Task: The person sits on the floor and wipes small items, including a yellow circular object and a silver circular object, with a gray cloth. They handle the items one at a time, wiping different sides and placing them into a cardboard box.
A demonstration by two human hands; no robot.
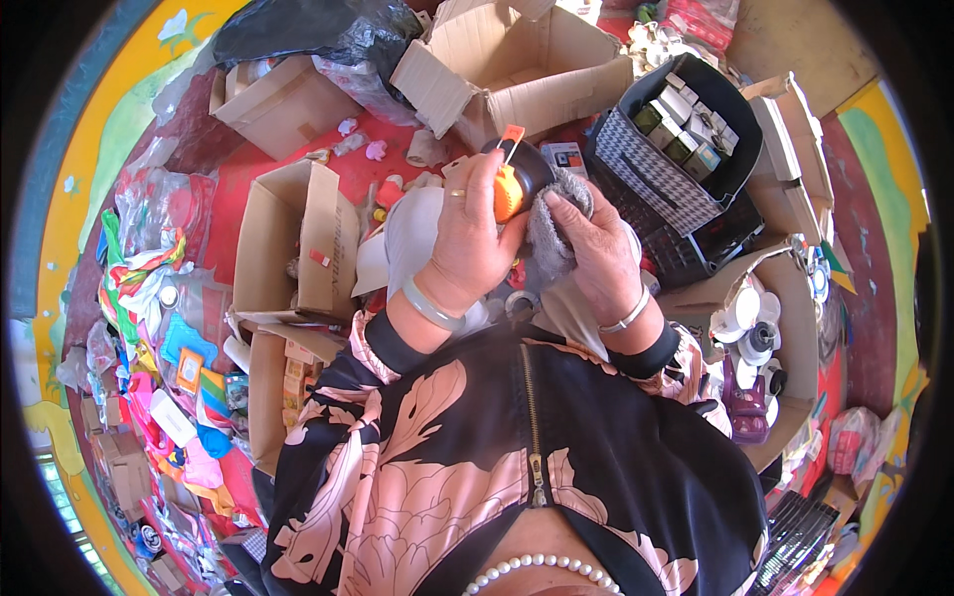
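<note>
In front of my chest, my left hand is closed around a rounded black-and-orange object; its exact kind I cannot make out. An orange tab sticks up at its top, by my fingertips. My right hand grips a bunched grey cloth, thumb on top. The cloth presses close to the right side of the object, and my two hands are almost together. Part of the object is hidden behind my left fingers.
Open cardboard boxes stand left, ahead and right, the last holding white and black items. A black houndstooth bin with small boxes stands ahead right. A black plastic bag lies far left. Colourful goods litter the red floor covering.
</note>
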